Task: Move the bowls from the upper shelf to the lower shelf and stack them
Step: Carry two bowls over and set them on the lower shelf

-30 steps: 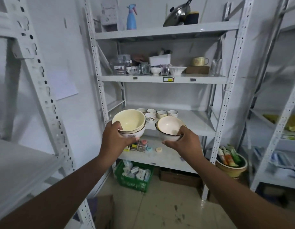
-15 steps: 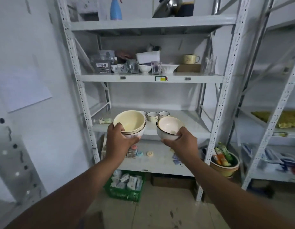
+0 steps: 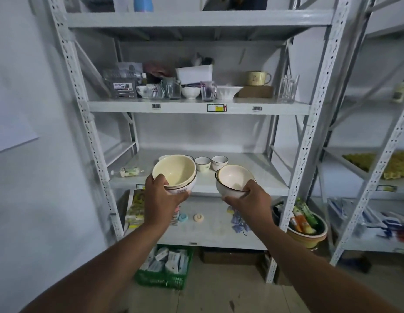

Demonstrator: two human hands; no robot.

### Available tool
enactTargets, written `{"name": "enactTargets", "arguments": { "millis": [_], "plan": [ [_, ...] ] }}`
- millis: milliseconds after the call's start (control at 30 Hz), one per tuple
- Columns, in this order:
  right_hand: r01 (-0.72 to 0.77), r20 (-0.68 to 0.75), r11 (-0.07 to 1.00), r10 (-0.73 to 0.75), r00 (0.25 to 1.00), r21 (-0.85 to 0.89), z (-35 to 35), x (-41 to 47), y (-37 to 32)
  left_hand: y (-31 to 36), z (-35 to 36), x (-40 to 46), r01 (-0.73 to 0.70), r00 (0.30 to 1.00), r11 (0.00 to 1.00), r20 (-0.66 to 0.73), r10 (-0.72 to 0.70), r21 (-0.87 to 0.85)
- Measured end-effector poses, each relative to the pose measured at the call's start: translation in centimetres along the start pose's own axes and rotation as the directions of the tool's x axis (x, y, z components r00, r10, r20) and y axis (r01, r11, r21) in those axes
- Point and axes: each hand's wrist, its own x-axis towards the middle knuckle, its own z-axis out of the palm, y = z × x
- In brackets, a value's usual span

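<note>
White-walled storeroom, pale floor, filled by a tall grey-white perforated steel rack (image 3: 309,123) with several tiers. On the upper shelf (image 3: 196,107), among glass mugs and a yellow cup, two white ceramic bowls remaining: a small footed one (image 3: 190,92) and a wide flared one (image 3: 228,92). Below, the lower shelf (image 3: 259,177), mostly bare at the front, with a row of small white dark-rimmed cups (image 3: 202,164) at the back and a small tube lying at the left edge. Held level in front of that tier's front lip, slightly above it: in the left hand (image 3: 161,199), closed around the base and near rim, a nested pair of cream-lined white bowls (image 3: 175,175), upper one sitting a little askew in the printed lower one; in the right hand (image 3: 249,203), closed under base with thumb on the rim, a single white bowl with a thin dark rim (image 3: 233,181), tipped slightly toward the camera. Bare landing space straight ahead and a little down from both hands, the right-hand bowl nearer the open centre. Likely next: setting one load down forward, then lowering the other mouth-up into it, rims concentric. Glazed, smooth, probably slippery; the askew upper bowl liable to rock.
</note>
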Motion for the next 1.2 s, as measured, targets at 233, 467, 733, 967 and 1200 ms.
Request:
{"name": "enactTargets", "arguments": {
  "millis": [233, 467, 733, 967, 1200],
  "plan": [
    [-0.001, 0.04, 0.999, 0.0, 0.999, 0.032, 2.9, 7.4, 1.6, -0.3, 5.5, 5.4, -0.007, 1.0, 1.0, -0.018, 0.007, -0.009],
    [0.039, 0.054, 0.999, -0.04, 0.998, 0.024, 5.5, 13.6, 4.1, -0.5, 10.4, 10.0, 0.025, 0.999, 1.0, -0.043, -0.025, 0.0],
    [0.084, 0.091, 0.996, -0.085, 0.992, 0.013, 8.7, 18.5, 6.3, -2.4, 15.0, 13.6, -0.01, 0.999, 1.0, -0.036, 0.009, -0.029],
    [0.042, 0.048, 0.998, -0.045, 0.998, 0.052, 13.1, 23.1, 7.8, -5.3, 19.0, 18.1, -0.043, 0.999, 0.998, -0.02, 0.042, -0.041],
    [-0.025, 0.001, 0.999, 0.025, 1.0, 0.026, 18.3, 28.9, 9.2, -9.0, 23.4, 25.2, -0.035, 0.999, 0.996, 0.003, 0.036, -0.086]
  ]
}}
